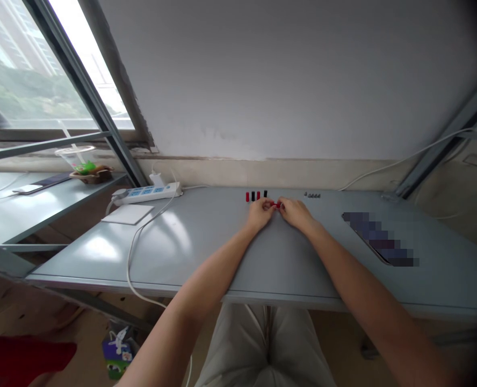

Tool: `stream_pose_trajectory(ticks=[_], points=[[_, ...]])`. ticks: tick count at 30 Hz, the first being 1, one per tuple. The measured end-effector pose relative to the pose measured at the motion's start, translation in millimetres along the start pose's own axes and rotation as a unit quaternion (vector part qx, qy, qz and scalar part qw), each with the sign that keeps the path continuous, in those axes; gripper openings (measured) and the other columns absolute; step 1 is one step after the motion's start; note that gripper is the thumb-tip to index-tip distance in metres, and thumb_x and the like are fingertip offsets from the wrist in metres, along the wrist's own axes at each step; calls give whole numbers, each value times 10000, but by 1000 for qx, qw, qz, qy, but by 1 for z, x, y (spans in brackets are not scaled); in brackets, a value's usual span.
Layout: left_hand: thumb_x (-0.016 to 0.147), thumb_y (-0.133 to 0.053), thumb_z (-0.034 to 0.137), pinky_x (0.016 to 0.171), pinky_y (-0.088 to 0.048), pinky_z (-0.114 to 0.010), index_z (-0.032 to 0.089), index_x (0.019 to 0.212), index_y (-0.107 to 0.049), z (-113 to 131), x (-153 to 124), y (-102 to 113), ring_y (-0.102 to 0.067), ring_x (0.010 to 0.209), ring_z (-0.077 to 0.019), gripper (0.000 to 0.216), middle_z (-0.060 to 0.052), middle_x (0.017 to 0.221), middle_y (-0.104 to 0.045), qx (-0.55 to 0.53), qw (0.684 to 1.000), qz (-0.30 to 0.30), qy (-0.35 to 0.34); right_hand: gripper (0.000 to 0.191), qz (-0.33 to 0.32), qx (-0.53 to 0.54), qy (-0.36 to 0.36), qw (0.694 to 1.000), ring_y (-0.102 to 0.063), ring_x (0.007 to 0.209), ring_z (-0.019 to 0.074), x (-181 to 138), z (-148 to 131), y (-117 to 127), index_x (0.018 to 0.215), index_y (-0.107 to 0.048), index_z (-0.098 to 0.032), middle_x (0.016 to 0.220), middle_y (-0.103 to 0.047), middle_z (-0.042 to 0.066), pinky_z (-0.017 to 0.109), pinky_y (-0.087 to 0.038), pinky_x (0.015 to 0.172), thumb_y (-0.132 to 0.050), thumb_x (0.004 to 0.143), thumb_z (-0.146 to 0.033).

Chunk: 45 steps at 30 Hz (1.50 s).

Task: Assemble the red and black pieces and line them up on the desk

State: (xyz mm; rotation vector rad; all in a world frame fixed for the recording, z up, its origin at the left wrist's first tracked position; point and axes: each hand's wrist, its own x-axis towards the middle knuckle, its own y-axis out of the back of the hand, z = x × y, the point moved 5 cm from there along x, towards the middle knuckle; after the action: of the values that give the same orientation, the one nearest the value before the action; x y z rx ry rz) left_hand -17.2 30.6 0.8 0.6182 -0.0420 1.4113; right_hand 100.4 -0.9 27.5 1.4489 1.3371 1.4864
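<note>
My left hand [260, 213] and my right hand [296, 212] meet over the grey desk [206, 242], fingertips pinched close together. Between them is a small red piece [277, 205], mostly covered by the fingers; both hands grip it. Just behind my left hand, a short row of small red and black cylinders stands upright, with a red cylinder [247, 196] at the left end and a black cylinder [265, 193] at the right. Beyond my right hand lie several tiny metallic pieces [313, 195] in a line.
A white power strip [147, 194] with a trailing cable [131, 252] and a white flat box [128, 214] occupy the left side. To the right lies a dark phone-like slab [377, 239], partly pixelated. A plastic cup [77, 156] stands on the left neighbouring desk. The wall [287, 97] closes the back.
</note>
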Motion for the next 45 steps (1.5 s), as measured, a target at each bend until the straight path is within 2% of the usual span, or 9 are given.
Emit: stream_pose_trajectory(ticks=[5, 10, 17, 25, 28, 32, 37, 41, 45], points=[[753, -524, 223, 627, -461, -234, 132, 888, -580, 0, 3, 11, -569, 658, -97, 172, -68, 813, -632, -45, 996, 70, 34, 166, 35, 53, -54, 997, -586, 841, 201, 9, 14, -7, 892, -616, -171, 916, -651, 98, 270, -396, 698, -520, 774, -236], [796, -459, 216, 557, -456, -216, 132, 854, -555, -6, 4, 20, -561, 614, -93, 140, -75, 775, -629, -101, 985, 101, 97, 166, 15, 185, -145, 972, -600, 726, 153, 26, 37, -28, 840, -637, -143, 797, -665, 68, 229, -415, 632, -571, 727, -244], [804, -451, 243, 557, -454, -232, 135, 821, -544, -6, -1, 25, -548, 582, -88, 143, -79, 796, -639, -148, 971, 114, 148, 157, 19, 206, -147, 967, -605, 721, 149, 44, 33, -41, 833, -650, -142, 809, -672, 79, 228, -422, 634, -583, 719, -227], [798, -441, 235, 548, -448, -236, 138, 805, -540, -8, 0, 24, -553, 592, -99, 139, -76, 784, -630, -142, 971, 114, 153, 198, 28, 199, -154, 967, -606, 787, 166, 56, 28, -55, 868, -641, -152, 862, -665, 87, 251, -427, 676, -562, 727, -266], [790, -436, 222, 572, -451, -251, 134, 791, -552, -11, 3, 23, -559, 601, -114, 146, -70, 722, -622, -96, 980, 110, 132, 195, 24, 192, -159, 968, -603, 786, 165, 56, 28, -58, 858, -634, -159, 853, -664, 79, 254, -422, 682, -552, 728, -280], [732, -490, 177, 628, -443, -278, 143, 697, -578, -9, 3, 17, -563, 635, -144, 101, -58, 636, -598, 74, 994, 58, 62, 192, 19, 174, -162, 971, -595, 790, 162, 57, 28, -57, 858, -627, -161, 853, -659, 73, 253, -414, 688, -545, 734, -282], [734, -493, 237, 633, -434, -305, 161, 693, -598, -3, -7, 9, -563, 675, -180, 136, -72, 684, -611, 233, 971, -32, 34, 238, 22, 110, -144, 983, -559, 897, 192, 49, 25, -52, 912, -620, -163, 954, -628, 91, 289, -406, 752, -530, 757, -320], [757, -467, 281, 646, -433, -301, 163, 727, -600, 0, -10, 6, -564, 704, -184, 180, -73, 725, -618, 295, 952, -75, 24, 283, 45, 15, -91, 995, -472, 1051, 251, 26, 18, -45, 1004, -598, -174, 1084, -568, 119, 382, -373, 837, -433, 821, -313], [770, -460, 297, 671, -433, -290, 166, 794, -602, -1, -10, 4, -565, 729, -176, 195, -71, 772, -624, 325, 941, -92, 13, 360, 37, 27, -24, 999, -458, 1091, 250, 4, 17, -47, 1128, -546, -145, 1169, -536, 133, 393, -360, 898, -364, 855, -294]])
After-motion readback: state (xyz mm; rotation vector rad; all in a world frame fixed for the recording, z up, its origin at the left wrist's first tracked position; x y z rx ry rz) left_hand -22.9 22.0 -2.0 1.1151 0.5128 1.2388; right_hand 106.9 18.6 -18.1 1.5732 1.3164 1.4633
